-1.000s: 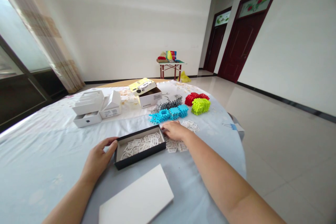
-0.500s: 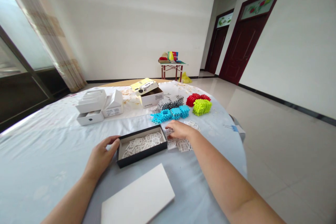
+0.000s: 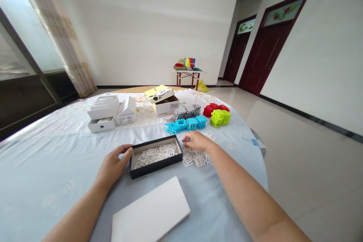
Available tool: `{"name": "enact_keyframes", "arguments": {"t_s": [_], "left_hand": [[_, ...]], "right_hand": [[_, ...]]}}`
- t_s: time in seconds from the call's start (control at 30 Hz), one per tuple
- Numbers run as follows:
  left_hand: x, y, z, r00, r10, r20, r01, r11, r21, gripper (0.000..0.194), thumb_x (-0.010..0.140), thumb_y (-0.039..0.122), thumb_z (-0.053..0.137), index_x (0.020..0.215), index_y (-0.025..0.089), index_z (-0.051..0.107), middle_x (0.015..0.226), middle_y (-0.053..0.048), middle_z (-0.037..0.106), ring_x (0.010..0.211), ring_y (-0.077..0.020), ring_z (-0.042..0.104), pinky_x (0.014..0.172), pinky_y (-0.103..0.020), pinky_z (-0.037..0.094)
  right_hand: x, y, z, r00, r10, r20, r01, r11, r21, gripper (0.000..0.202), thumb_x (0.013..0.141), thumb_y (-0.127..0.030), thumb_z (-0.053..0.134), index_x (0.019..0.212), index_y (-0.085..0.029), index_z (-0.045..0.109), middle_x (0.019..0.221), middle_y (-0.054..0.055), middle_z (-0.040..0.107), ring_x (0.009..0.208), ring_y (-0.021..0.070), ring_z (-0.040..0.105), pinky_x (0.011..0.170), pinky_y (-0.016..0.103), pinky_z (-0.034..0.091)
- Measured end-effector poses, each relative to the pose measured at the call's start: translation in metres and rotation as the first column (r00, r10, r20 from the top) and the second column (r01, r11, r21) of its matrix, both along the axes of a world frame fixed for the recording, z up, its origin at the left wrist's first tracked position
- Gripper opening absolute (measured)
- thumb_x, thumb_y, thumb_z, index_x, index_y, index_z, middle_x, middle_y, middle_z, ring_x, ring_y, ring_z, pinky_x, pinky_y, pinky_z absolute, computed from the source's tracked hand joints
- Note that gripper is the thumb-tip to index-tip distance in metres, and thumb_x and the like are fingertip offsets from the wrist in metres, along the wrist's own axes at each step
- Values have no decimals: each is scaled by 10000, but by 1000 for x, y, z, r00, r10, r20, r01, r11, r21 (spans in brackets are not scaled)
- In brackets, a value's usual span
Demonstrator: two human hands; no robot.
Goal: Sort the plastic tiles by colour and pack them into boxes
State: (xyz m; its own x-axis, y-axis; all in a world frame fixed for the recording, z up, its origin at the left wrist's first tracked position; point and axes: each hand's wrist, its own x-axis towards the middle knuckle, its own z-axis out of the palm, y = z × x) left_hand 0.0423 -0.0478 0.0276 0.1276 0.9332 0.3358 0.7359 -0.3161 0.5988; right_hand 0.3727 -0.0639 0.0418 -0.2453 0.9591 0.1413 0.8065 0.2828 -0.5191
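My left hand (image 3: 115,163) grips the left end of a shallow black box (image 3: 156,169), its thumb over the rim. Inside the box lies a loose heap of white lattice-like plastic pieces (image 3: 155,155). Just past the box's right end, my right hand (image 3: 196,140) is closed in a pinch, with a small white lattice piece (image 3: 188,140) at its fingertips. Under and around that hand more white pieces (image 3: 199,159) are spread on the cloth, partly hidden by the hand and forearm. A plain white box lid (image 3: 151,211) lies flat nearer to me.
Behind the hands stand blue (image 3: 185,124), grey (image 3: 185,112), red (image 3: 214,109) and lime-green (image 3: 220,118) stacks of interlocking pieces. A white box with a tilted yellow lid (image 3: 159,93) is farther back. Several white boxes (image 3: 102,124) sit at left. The round table's edge (image 3: 265,174) curves at right.
My right hand has shifted slightly right, and a white piece now shows at its fingertips. My left hand stays on the box. The whole view has shifted a little.
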Motion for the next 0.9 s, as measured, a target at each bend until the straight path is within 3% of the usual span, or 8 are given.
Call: {"name": "enact_keyframes", "arguments": {"t_s": [0.2,0.4,0.57,0.67,0.73,0.8,0.9], "left_hand": [[0,1,-2,1000,-10,8,10,1000,-7,433,756,507,439,938,181,656,878,-23,707,748,-173,624,677,-225,462],[0,0,-1,1000,0,17,0,1000,3,408,745,492,447,911,195,672,864,-16,710,767,-179,626,689,-225,465],[2,-1,1,1000,10,4,-10,1000,5,422,740,508,444,904,193,673,859,-14,709,651,-156,606,641,-224,466],[2,-2,1,1000,13,-4,-13,1000,0,427,749,510,435,916,193,668,870,-11,707,619,-147,593,621,-224,460],[1,-2,0,1000,12,-10,-12,1000,-8,430,758,510,430,930,192,662,885,-13,705,631,-148,596,624,-223,457],[0,-2,-1,1000,10,-11,-10,1000,-12,436,760,514,429,937,190,660,892,-17,703,665,-156,605,636,-223,457],[-1,-1,-1,1000,2,0,-2,1000,-8,436,757,515,431,927,187,664,888,-22,702,741,-171,616,669,-221,457]], "right_hand": [[3,-2,0,952,-60,-302,76,996,43,158,718,-198,595,864,-149,630,824,31,656,749,143,592,738,276,450],[-13,-4,14,808,-130,-575,216,973,83,242,734,-331,596,910,-166,600,823,20,643,725,136,591,715,280,464],[-48,-14,25,834,-2,-552,56,995,82,306,719,-365,634,966,-186,614,862,28,651,762,144,612,738,283,480],[-60,-19,25,843,149,-518,-139,989,58,449,670,-370,689,1079,-208,601,1035,58,635,931,187,610,779,294,491],[-60,-19,25,830,202,-520,-195,978,68,478,679,-361,683,1122,-212,586,1127,74,606,1021,208,583,800,307,495],[-54,-16,26,826,186,-532,-158,983,98,430,725,-343,641,1129,-205,583,1127,78,613,1027,200,583,816,317,493],[-32,-7,27,863,64,-501,11,990,144,313,788,-313,564,1077,-198,602,1055,63,651,950,169,612,823,316,487]]}}
